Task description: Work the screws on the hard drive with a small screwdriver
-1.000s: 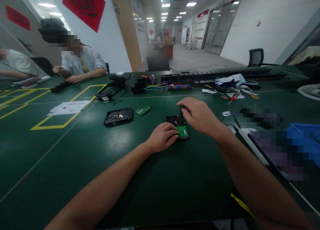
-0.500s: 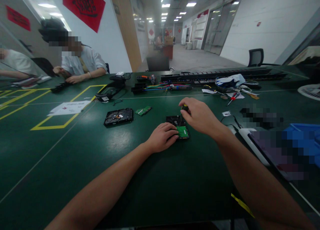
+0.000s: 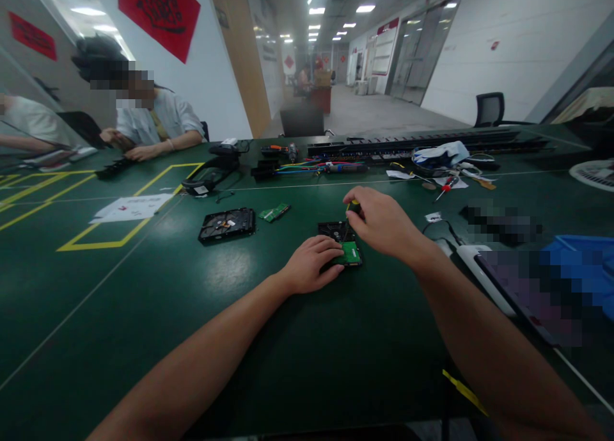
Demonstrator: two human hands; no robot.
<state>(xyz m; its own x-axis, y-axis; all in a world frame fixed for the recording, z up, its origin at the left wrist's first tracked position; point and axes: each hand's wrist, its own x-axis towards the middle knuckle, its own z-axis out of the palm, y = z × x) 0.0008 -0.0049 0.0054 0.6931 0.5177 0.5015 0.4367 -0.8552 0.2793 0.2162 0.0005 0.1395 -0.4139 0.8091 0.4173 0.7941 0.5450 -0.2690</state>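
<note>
A hard drive (image 3: 330, 228) with a green circuit board (image 3: 352, 253) lies flat on the table before me. My left hand (image 3: 311, 265) holds it from the left, fingers over the board's left part and thumb along the near edge. Above the drive's far right part, my right hand (image 3: 381, 222) is closed around the yellow-and-black handle of a screwdriver (image 3: 354, 207). Its shaft points down at the drive; the tip is too small to make out. To the left lie another hard drive (image 3: 227, 224) and a loose green circuit board (image 3: 275, 212).
Coloured cables (image 3: 307, 167) and an orange-black tool (image 3: 278, 150) lie at the back. Farther right are a red-handled screwdriver (image 3: 447, 187) and a white-edged device (image 3: 484, 281) near a blue container (image 3: 580, 268). A co-worker (image 3: 158, 121) sits at the far left, handling a dark part.
My left thumb has stretched out a little along the drive's near edge. The right hand keeps its grip on the screwdriver in nearly the same place.
</note>
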